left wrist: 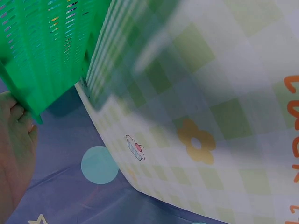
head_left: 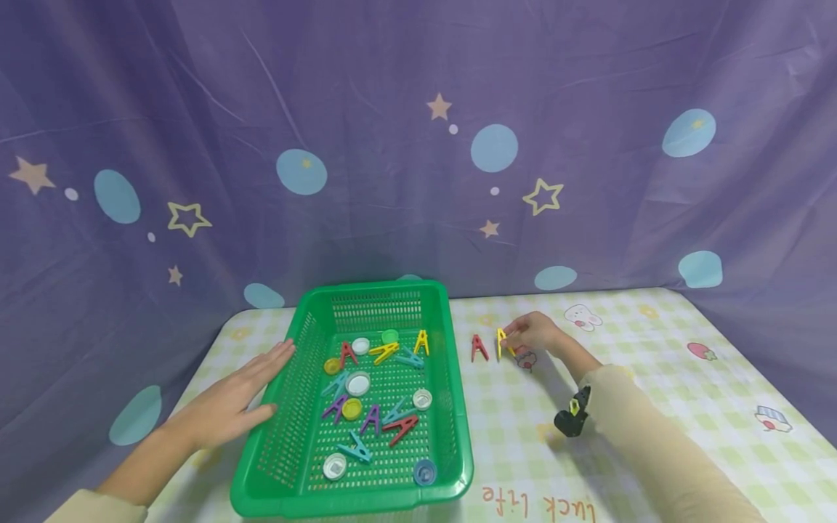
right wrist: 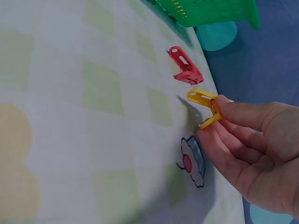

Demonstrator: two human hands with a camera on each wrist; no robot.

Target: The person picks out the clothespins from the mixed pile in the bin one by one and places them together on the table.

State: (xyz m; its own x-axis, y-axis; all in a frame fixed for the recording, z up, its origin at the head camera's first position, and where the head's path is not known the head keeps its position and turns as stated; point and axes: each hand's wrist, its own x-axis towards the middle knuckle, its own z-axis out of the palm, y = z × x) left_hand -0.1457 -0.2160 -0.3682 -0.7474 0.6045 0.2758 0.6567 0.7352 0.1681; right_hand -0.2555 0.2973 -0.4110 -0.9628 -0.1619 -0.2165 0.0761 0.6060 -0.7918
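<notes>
A yellow clothespin is pinched between the thumb and fingers of my right hand, at the tablecloth to the right of the basket. Just left of it, a red clothespin lies on the cloth; the right wrist view shows it too. My left hand lies with straight fingers along the left rim of a green basket. Inside the basket are several clothespins in red, yellow, blue and purple, such as a purple clothespin, and several bottle caps, among them a white cap.
The table wears a green-and-white checked cloth with printed pictures and lettering. Behind it hangs a purple curtain with stars and blue dots. A black strap-like object sits by the right wrist.
</notes>
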